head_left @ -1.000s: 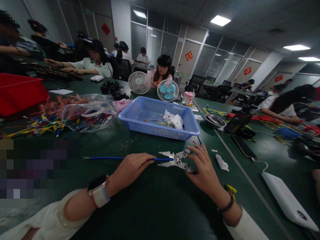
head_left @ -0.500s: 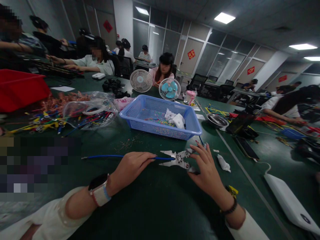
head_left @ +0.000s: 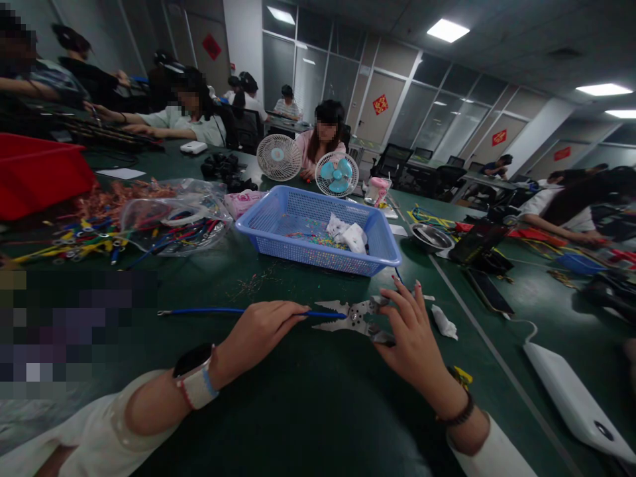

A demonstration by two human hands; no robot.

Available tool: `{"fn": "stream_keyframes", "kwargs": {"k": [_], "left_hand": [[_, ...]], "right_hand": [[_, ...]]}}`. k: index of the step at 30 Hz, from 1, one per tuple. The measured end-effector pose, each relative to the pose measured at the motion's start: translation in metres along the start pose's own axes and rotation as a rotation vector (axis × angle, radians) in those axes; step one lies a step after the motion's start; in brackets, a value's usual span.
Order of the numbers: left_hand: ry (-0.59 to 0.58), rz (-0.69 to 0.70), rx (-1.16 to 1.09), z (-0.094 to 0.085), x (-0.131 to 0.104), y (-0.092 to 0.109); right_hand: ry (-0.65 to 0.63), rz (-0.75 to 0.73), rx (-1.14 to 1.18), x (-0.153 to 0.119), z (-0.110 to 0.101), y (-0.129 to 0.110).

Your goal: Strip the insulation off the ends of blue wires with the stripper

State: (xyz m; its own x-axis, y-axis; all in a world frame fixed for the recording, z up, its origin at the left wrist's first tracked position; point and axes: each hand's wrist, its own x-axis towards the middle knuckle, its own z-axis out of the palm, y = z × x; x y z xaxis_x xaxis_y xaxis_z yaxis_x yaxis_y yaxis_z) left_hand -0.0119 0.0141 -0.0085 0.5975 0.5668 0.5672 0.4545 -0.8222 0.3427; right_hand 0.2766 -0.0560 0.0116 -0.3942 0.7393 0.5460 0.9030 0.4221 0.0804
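Between its fingers and thumb, my left hand [head_left: 268,331] pinches a blue wire [head_left: 209,311]. A metal terminal shows on the wire's far left end, and its right end lies at the jaws of the wire strippers [head_left: 354,316]. These strippers are silver, with toothed jaws spread apart and pointing left. My right hand [head_left: 410,331] is wrapped about their handles, thumb on the lower one and fingers on the upper one. Whether the wire's tip sits inside a stripping notch I cannot tell.
Beyond my hands stands a blue plastic basket [head_left: 318,255] with colourful scraps and white tissue. Bagged cables [head_left: 179,218] and a red bin [head_left: 40,175] are at the left. A crumpled tissue [head_left: 444,322], a phone [head_left: 489,291] and a white power bank [head_left: 576,397] lie at the right. Several people sit around.
My hands, the wire and the strippers hold nearly the same positions. The view has shifted very slightly. Across the table, a person's head has tilted a little.
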Motion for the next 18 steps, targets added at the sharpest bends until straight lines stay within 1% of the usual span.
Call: {"fn": "stream_keyframes", "kwargs": {"k": [7, 13, 18], "left_hand": [[-0.001, 0.009, 0.001, -0.0004, 0.0001, -0.0004], [-0.01, -0.006, 0.018, -0.0001, 0.0004, 0.0005], [-0.01, -0.003, 0.02, -0.0001, 0.001, 0.0022]], "right_hand": [[-0.017, 0.0, -0.008, 0.0014, 0.0005, -0.0003], [-0.001, 0.032, 0.044, 0.0008, 0.0022, -0.0003], [0.017, 0.038, 0.044, 0.0001, 0.003, -0.0001]]}}
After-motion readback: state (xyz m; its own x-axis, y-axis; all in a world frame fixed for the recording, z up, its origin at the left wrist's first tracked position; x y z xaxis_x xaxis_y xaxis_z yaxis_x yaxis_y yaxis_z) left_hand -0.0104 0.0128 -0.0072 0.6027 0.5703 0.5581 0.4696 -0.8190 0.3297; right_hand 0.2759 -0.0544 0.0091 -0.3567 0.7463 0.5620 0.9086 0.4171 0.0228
